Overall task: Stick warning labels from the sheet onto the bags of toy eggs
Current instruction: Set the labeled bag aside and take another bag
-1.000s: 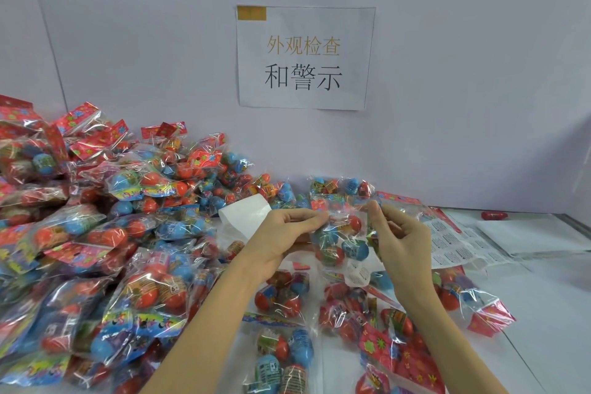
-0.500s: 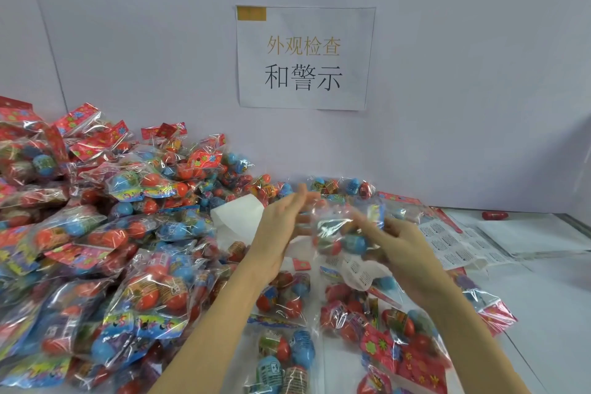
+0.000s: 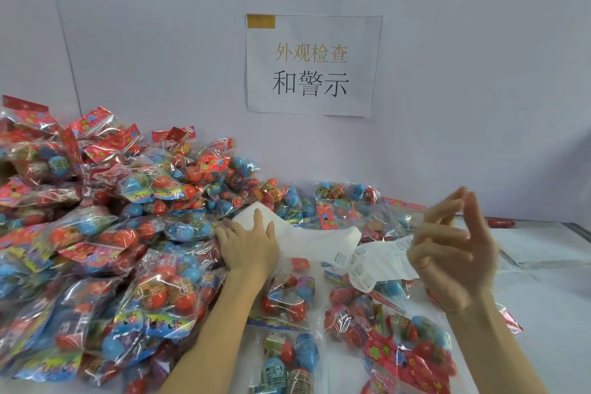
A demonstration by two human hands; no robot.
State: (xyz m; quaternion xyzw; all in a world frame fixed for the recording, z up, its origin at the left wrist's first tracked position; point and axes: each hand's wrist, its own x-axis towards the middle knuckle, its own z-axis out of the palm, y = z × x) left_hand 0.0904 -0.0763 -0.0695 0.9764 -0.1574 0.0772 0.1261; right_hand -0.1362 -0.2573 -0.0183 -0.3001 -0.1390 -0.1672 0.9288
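The left hand [image 3: 248,245] lies flat with straight fingers on the label sheet [image 3: 323,241] beside the piled bags of toy eggs [image 3: 96,233], while the right hand [image 3: 454,249] hangs loosely spread, holding nothing.

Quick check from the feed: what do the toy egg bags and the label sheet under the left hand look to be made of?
Bags of toy eggs: thin clear plastic film, glossy; it crinkles and throws white glare, and the eggs show through. Red printed header cards look like card or paper.
Label sheet: paper-like, matte white, curling limply; probably backing liner with printed labels at its right end. The left hand rests on it.
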